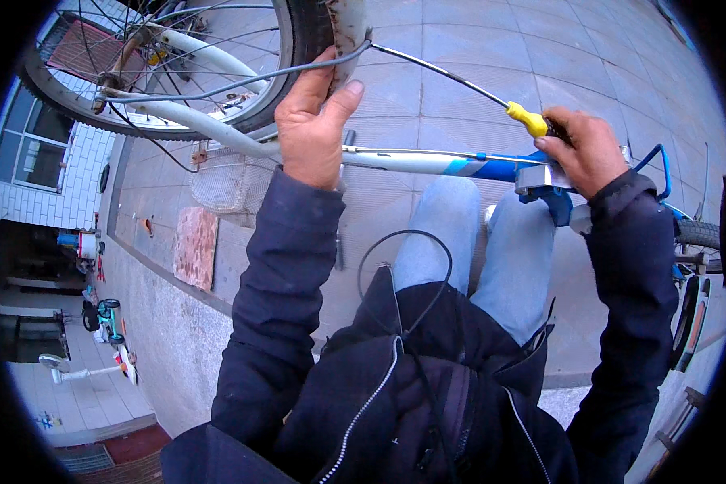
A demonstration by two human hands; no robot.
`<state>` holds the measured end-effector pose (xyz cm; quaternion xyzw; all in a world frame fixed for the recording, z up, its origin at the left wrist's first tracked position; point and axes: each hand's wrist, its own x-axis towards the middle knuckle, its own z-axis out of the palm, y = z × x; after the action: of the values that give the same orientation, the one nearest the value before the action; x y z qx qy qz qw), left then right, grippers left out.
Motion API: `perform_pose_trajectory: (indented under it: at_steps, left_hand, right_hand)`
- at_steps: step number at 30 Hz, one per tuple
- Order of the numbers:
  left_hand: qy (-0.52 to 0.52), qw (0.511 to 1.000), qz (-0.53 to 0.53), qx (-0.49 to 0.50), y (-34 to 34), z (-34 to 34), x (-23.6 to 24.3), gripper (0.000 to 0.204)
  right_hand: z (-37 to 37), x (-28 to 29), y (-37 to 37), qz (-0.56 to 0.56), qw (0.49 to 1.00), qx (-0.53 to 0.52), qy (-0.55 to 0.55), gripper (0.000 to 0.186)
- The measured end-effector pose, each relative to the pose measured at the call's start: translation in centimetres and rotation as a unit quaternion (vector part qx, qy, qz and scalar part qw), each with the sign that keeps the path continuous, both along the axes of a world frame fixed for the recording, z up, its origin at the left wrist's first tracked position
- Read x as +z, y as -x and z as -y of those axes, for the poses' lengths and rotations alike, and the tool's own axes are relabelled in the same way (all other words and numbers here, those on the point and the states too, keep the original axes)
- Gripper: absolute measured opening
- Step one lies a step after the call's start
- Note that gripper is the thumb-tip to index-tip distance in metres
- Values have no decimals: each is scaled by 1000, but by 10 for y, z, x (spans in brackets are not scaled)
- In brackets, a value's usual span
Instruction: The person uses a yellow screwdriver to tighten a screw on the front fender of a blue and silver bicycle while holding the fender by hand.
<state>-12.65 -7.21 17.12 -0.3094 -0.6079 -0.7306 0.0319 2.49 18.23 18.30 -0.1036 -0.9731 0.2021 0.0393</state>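
Observation:
A screwdriver [526,118] with a yellow and black handle and a long metal shaft is gripped in my right hand [582,152], above the bicycle's blue and white frame tube [436,164]. Its tip points left and meets the edge of a rusty white mudguard [348,32], where a grey stay rod [242,84] ends. My left hand [313,129] pinches that mudguard between thumb and fingers, beside the black tyre [305,40] of a spoked wheel. The rod crosses over the fingers, hiding part of them. Whether the tip sits in a screw is too small to tell.
Below the wheel, a wire basket [232,179] lies on the paving, with a reddish stone slab [195,248] nearby. A black cable loop [363,266] hangs over my lap. At far left are a white fan [55,363] and a tiled wall [73,173].

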Motion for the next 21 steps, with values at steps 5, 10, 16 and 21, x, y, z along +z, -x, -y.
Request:
perform_pose_trajectory:
  at_steps: [5,10,16,21]
  left_hand:
    - [-3,1000,14,8,-2,1,2,44]
    - [3,1000,-7,2,1,2,-1,44]
    - [-1,1000,-5,5,1,2,-2,45]
    - [3,1000,-5,9,1,1,0,46]
  right_hand:
    - [7,-3,-1,-28,997,-22,-73,31]
    - [8,-9,-1,-8,999,-33,17,27]
    - [7,-13,2,-40,997,-17,-61,24]
    - [10,-16,-5,-152,977,-6,-149,26]
